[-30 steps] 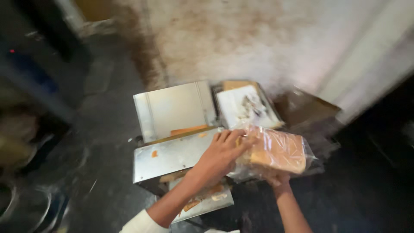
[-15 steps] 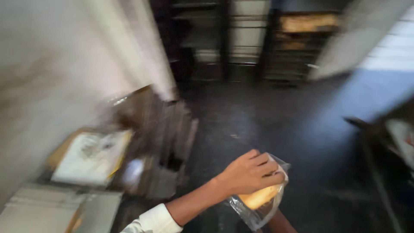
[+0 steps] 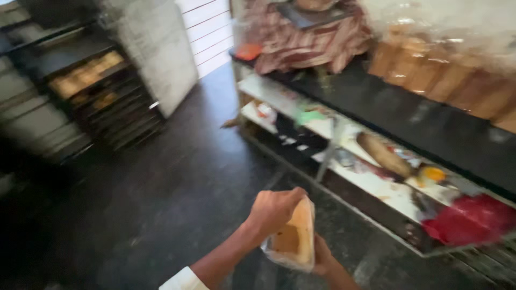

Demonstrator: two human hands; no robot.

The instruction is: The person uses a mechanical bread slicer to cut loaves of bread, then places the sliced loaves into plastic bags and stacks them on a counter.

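Dark floor [image 3: 177,198], shelf [image 3: 371,182] at right. We note the left hand [image 3: 274,210] fingers clamped on the bagged loaf [image 3: 295,236] top; right hand [image 3: 321,256] cups its underside.

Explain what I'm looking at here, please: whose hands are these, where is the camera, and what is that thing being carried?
There is no machine here: one camera sits on a person's head and looks down, so the two bare hands are that person's own. The left hand grips the top of a clear bag with a loaf of bread inside; the right hand supports it from beneath. Below them is a dark floor. To the right stands a dark counter with wrapped loaves and a striped cloth on top, and a lower shelf holding a red cloth and small clutter. At the far left is a rack of trays. The picture is blurred, so finer detail cannot be told.
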